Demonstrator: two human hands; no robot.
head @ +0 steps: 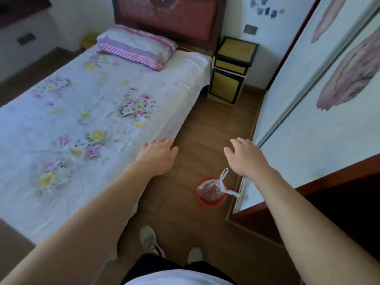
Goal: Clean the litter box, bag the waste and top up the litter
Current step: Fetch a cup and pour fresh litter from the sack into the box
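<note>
Biggest thing here is the bed (82, 120), taking up the whole left side with a white sheet with a flower print. On the right there's a sliding wardrobe door (308, 95), pale with big pinkish flower art on it, and a dark reddish wood cabinet (339, 212) nearer the camera. A strip of wood floor (213, 124) runs between bed and wardrobe. At the far end there's a red padded headboard (185, 21), and a yellow-and-black nightstand (230, 75) stands just beside the bed's corner. A pink and purple striped pillow (135, 46) lies at the head of the bed.

Both bare arms are stretched forward, palms down. The left hand (157, 156) hovers over the bed's near edge, fingers (162, 141) loose and a bit spread, holding nothing. The right hand (245, 156) is the same, relaxed and slightly apart, up near the bottom of the wardrobe door.

The small orange bin (209, 203) sits on the floor below the right wrist, close to the wardrobe. It's lined with a clear plastic bag (211, 189), with the handles sticking up and out to the right. Can't tell what's inside.

Two light shoes (149, 239) show at the bottom.
</note>
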